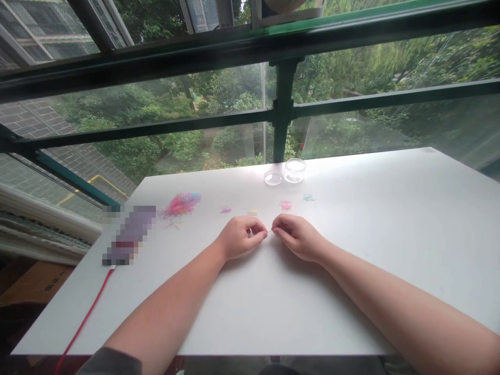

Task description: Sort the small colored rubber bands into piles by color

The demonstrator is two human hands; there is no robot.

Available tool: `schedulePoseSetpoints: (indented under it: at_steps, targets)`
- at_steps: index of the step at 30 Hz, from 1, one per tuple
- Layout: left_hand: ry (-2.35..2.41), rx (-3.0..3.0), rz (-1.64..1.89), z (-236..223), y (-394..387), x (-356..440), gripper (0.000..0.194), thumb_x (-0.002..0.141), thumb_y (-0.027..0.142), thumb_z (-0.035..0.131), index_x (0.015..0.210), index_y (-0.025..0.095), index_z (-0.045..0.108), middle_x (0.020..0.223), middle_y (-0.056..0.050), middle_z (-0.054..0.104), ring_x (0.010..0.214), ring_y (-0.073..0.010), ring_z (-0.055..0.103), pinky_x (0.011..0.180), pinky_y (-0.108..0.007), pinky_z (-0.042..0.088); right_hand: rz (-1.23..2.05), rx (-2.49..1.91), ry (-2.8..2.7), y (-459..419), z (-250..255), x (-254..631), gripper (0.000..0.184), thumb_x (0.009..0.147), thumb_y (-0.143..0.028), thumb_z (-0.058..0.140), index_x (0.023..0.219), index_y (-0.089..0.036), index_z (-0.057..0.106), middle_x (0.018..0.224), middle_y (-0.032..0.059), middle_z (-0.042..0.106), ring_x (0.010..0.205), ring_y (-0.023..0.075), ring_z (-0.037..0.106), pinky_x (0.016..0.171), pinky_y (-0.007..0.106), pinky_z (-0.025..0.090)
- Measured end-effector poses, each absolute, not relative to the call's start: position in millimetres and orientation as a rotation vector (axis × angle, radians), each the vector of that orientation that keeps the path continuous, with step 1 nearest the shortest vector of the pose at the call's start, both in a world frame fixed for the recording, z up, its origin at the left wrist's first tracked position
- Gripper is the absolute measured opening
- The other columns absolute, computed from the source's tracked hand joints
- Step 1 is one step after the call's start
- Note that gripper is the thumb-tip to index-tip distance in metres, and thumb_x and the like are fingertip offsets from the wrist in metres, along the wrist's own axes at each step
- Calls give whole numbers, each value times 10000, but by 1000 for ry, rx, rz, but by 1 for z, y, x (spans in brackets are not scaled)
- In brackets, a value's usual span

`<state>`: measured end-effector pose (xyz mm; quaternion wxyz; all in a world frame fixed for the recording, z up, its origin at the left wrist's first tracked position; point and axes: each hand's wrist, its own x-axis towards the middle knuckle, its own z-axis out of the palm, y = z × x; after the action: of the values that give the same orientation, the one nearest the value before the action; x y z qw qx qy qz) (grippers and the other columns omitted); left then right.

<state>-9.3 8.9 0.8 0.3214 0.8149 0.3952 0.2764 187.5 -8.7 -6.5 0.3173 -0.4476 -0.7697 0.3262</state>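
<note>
Thumb and fingers pinched, my left hand [242, 237] is just above the middle of the white table. My right hand [297, 237] faces it a short way off, also in a pinch. A thin pale rubber band [269, 231] spans the small gap between the fingertips; most of it is hidden by them. Beyond the hands lie little groups of small rubber bands: purple ones [226, 209], yellow ones [253, 212], pink ones [286, 205] and light blue ones [308, 198]. A larger mixed-colour heap of rubber bands [183, 203] sits farther left.
Near the table's [234, 317] far edge stand a clear round jar [295, 171] and a shallow clear lid [273, 178]. At the left, a blurred-out phone-like object [130, 237] has a red cable [88, 315] running off the front edge. Green-framed window panes rise behind.
</note>
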Motion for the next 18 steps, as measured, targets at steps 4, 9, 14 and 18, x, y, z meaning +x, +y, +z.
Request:
schedulePoseSetpoints:
  at_steps: [4, 9, 14, 18]
  targets:
    - [1041, 2141, 725, 2, 9, -10, 100, 750, 205, 559, 724, 174, 650, 696, -8, 646, 633, -104, 556, 572, -211, 423, 931, -1185, -1957, -8, -7, 189, 90, 841, -181, 426, 782, -194, 494, 677, -10, 560, 572, 108, 470, 555, 237, 374]
    - [1029, 2141, 731, 0, 10, -10, 98, 749, 207, 559, 727, 170, 647, 701, -10, 646, 632, -102, 555, 564, -208, 418, 1027, -1125, -1949, -9, -9, 190, 53, 835, -219, 464, 864, -192, 500, 674, -18, 530, 531, 95, 453, 521, 232, 368]
    - [1015, 2135, 715, -1, 9, -9, 102, 750, 215, 560, 740, 170, 651, 699, -14, 643, 625, -104, 553, 562, -213, 418, 972, -1128, -2006, -9, -7, 189, 58, 804, -215, 503, 823, -181, 546, 595, -36, 464, 523, 92, 404, 506, 226, 338]
    - [1001, 2134, 705, 0, 9, -9, 97, 750, 215, 565, 738, 173, 651, 707, -16, 646, 636, -106, 557, 569, -215, 422, 921, -1150, -2032, -9, -5, 188, 67, 788, -166, 483, 747, -185, 532, 581, -39, 459, 522, 91, 389, 503, 224, 316]
